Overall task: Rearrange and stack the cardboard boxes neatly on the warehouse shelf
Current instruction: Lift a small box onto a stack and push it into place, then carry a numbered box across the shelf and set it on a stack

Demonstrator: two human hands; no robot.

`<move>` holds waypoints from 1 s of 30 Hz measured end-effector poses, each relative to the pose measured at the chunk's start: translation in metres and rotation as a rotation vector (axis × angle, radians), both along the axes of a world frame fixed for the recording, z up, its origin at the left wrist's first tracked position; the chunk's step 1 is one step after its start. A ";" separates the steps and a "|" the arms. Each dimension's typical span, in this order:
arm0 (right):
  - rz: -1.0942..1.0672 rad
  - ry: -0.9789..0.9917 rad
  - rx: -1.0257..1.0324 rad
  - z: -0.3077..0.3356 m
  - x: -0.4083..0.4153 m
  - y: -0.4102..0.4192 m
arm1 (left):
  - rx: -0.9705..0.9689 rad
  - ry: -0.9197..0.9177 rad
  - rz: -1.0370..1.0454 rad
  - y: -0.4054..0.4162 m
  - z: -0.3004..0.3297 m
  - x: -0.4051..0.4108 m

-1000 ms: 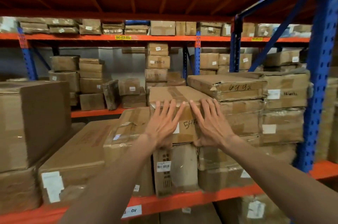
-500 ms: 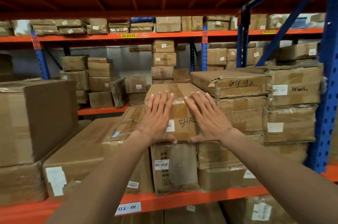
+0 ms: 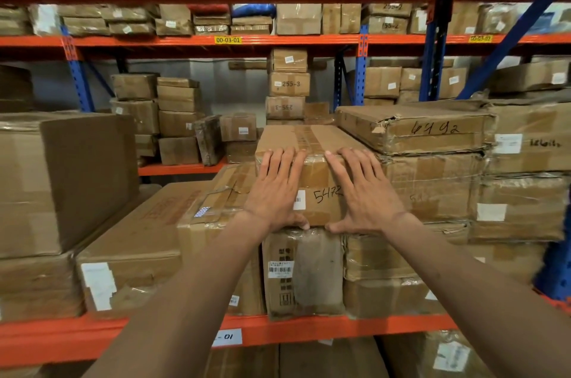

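While both grips stay unclosed — L hand (image 3: pixel 276 189) & R hand (image 3: pixel 366 192) flat on taped-shut box 5472 (image 3: pixel 318 180).

The cardboard box marked 5472 (image 3: pixel 321 204) sits on a plastic-wrapped carton (image 3: pixel 304 272), left of the flat torn box marked 4492 (image 3: pixel 432 130).
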State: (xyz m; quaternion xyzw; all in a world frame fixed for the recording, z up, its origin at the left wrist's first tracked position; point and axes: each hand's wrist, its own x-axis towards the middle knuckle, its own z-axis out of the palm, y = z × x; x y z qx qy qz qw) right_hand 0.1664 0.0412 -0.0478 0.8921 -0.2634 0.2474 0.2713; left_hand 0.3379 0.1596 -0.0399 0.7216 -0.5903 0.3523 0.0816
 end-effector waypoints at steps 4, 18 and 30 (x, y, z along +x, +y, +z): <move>-0.017 -0.016 -0.015 -0.001 0.000 0.007 | 0.007 -0.008 0.048 0.003 0.000 -0.006; -0.128 0.074 0.124 0.045 0.009 0.053 | 0.086 0.036 -0.136 0.055 0.007 0.030; 0.202 0.083 -0.140 0.092 0.273 0.185 | -0.615 0.562 0.356 0.225 -0.035 0.302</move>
